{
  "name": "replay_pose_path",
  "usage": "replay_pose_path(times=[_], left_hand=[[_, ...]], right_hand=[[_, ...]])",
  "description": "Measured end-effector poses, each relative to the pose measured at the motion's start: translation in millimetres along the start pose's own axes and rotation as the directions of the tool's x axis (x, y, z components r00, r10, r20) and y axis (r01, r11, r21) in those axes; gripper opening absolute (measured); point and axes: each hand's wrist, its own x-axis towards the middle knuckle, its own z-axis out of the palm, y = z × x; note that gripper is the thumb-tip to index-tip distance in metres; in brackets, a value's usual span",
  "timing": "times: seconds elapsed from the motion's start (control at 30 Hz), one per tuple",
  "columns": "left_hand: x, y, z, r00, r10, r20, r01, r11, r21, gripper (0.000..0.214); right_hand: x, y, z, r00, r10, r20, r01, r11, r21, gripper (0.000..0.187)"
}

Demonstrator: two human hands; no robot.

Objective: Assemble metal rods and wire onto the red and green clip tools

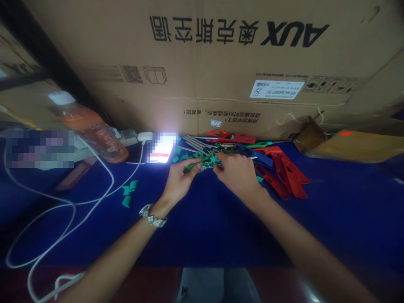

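Note:
My left hand (182, 179), with a metal bracelet at the wrist, is closed on a green long-lighter casing (190, 166). My right hand (237, 174) is closed too, its fingertips pinching at a small teal plastic piece (215, 159) against that casing. What lies under its fingers is partly hidden. Just beyond both hands is a heap of parts: metal tubes (195, 144), a blue casing (261, 157) and loose teal pieces (176, 157). Red lighter casings (285, 172) lie to the right of my right hand, and another red casing (232, 137) lies behind the heap.
A large cardboard box (202, 84) walls off the back. On the left are a drink bottle (96, 130), a bright phone (162, 147), white cables (74, 210) and several teal pieces (128, 192). A yellow packet (350, 145) lies right on the blue tabletop (202, 235).

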Motion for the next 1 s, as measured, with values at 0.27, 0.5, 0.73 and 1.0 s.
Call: replay_pose_path(times=[0.27,0.5,0.73,1.0], left_hand=[[-0.2,0.9,-1.5,0.993,-0.114,0.022,0.115,0.990,-0.086,0.035],[-0.6,8.2,-2.8,0.973,-0.229,0.020,0.229,0.957,-0.176,0.046],[-0.8,8.1,-1.8,0.971,-0.238,-0.001,0.234,0.954,-0.189,0.044],[0.8,0.6,-0.4,0.980,-0.196,0.043,0.196,0.892,-0.408,0.044]], right_hand=[[4.6,3.2,2.8,0.999,-0.029,0.022,0.025,0.988,0.153,0.015],[4.6,9.3,11.7,0.997,-0.074,-0.029,0.080,0.955,0.287,0.023],[-0.2,4.1,10.7,0.991,-0.130,-0.025,0.132,0.969,0.207,0.027],[-9.5,-6.5,22.4,0.995,-0.082,-0.051,0.095,0.912,0.400,0.048]])
